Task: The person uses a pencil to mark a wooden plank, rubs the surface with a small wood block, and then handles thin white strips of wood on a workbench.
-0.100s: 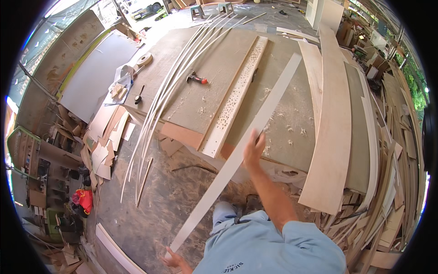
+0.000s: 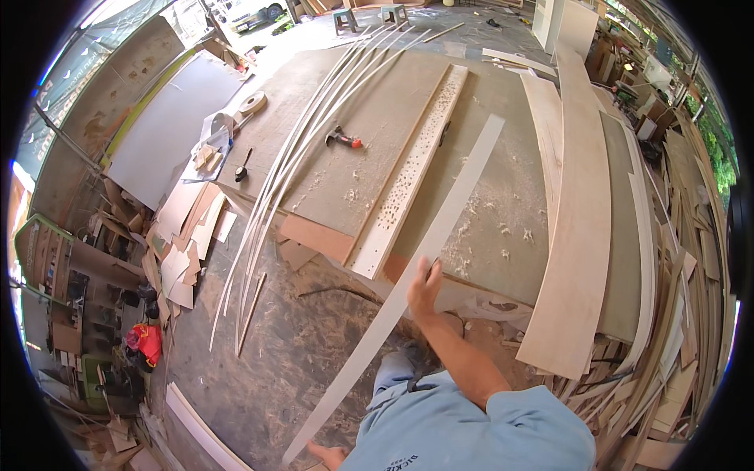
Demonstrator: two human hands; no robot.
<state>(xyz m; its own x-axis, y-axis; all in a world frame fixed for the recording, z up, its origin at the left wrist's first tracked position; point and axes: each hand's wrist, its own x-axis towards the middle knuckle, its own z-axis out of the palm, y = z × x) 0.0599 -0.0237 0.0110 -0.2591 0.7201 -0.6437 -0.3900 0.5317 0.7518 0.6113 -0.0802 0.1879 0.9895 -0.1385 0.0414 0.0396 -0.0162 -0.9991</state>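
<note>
A long, flat pale-grey strip board (image 2: 369,341) slants from over the worktable down to the lower edge of the view. My right hand (image 2: 425,289) is closed on its right edge near the middle. Beside the strip's lower end is my left hand (image 2: 328,455), partly cut off by the picture's edge. Its visible fingers stretch toward the strip's edge and do not wrap round it. On the worktable (image 2: 314,188), left of the strip, lies a long narrow panel (image 2: 408,177) with many dark spots and a brown edge.
Several thin pale strips (image 2: 271,188) overhang the table's near-left side. A red-and-black tool (image 2: 343,139), tape measure (image 2: 243,166) and tape roll (image 2: 253,102) lie there too. Wide curved plywood (image 2: 577,235) covers the right side. Timber offcuts (image 2: 679,314) pile up beyond. Shavings dot the tabletop.
The strip has shifted down toward me, its far end lower in the view. My right hand has moved nearer with it. My left hand has come off the strip's lower end, to the right.
</note>
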